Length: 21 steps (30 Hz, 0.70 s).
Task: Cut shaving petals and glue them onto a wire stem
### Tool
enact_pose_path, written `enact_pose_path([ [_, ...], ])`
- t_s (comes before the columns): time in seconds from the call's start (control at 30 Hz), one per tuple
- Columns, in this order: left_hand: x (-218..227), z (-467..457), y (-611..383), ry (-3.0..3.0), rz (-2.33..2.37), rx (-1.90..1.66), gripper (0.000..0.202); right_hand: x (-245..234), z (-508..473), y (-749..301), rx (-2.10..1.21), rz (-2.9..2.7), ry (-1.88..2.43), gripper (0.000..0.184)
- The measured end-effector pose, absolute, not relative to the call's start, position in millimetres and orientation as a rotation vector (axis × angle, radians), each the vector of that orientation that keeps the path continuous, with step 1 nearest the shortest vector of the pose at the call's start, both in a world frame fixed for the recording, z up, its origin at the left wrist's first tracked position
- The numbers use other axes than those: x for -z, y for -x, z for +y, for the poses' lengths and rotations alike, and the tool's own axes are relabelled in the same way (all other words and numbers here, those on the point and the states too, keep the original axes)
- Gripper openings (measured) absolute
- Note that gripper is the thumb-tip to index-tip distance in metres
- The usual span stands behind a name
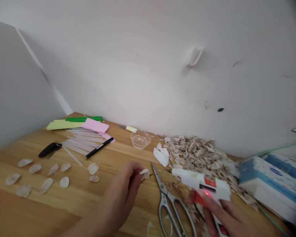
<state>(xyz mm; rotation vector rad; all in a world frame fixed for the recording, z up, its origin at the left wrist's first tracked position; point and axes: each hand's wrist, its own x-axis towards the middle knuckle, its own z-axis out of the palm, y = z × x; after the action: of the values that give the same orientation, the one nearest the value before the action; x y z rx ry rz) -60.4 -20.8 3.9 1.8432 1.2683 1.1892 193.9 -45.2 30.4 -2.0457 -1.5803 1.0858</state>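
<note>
Small pale husk piece (144,172) pinched between left hand (124,192) fingertips, just left of scissors (171,205) tips. Right hand (224,215) clamped on glue gun (202,186), right of scissors, nozzle pointing toward piece. Husk pile (197,153) behind scissors. Trimmed petals (39,174) far left of scissors. Plastic bowl (140,139) behind, near wall.

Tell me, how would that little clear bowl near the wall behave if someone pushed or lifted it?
The bowl looks like thin clear plastic and appears empty, so it is probably very light. Its base seems wide and its walls low, so it would likely slide on the smooth wooden table rather than tip. Such thin walls might flex or crack under a hard squeeze.
</note>
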Motion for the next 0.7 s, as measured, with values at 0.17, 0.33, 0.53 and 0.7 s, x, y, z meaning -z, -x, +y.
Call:
enact_pose_path([
  [0.17, -4, -21, 60, -1.857, 1.266, -1.136, 0.014, -32, -42, -222, -0.984, -1.663, 2.000, 0.057],
  [0.33, -6, -21, 61, -1.834, 1.266, -1.103, 0.015, -19, -38, -235, -0.647, -1.741, 2.099, 0.056],
  [0.53, -7, -24, 61, -1.813, 1.226, -1.052, 0.018, 28, -35, -250, -0.089, -1.926, 2.138, 0.044],
  [0.7, -5, -26, 55, -1.770, 1.216, -0.980, 0.019, 60, -38, -281, 0.080, -2.119, 2.122, 0.039],
])
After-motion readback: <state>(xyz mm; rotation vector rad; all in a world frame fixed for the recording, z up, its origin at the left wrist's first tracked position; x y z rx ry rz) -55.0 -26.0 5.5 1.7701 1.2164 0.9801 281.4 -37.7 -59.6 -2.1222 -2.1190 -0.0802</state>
